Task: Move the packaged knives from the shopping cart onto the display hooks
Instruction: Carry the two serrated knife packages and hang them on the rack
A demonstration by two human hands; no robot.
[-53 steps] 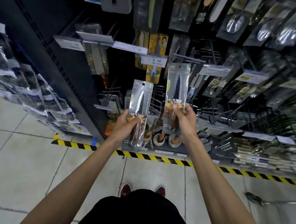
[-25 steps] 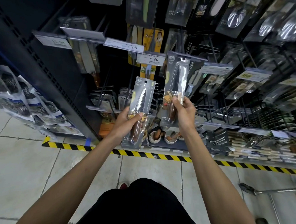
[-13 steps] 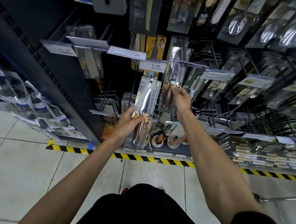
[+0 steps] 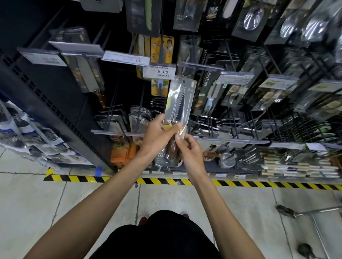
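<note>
The display rack (image 4: 43,103) fills the upper frame; the shopping cart (image 4: 316,211) shows at lower right. You hold one packaged knife (image 4: 179,102) upright at centre, just below the 8.00 price tag (image 4: 162,72). Your left hand (image 4: 156,138) clasps its handle end; your right hand (image 4: 190,151) pinches the same pack. Risk: the hang hole (image 4: 184,81) misses its hook and the slick sleeve slips free.

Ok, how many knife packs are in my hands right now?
1. The knife pack is held upright: the left hand grips its middle, and the right hand pinches its right edge. A second pack directly behind it would be hidden.
</note>
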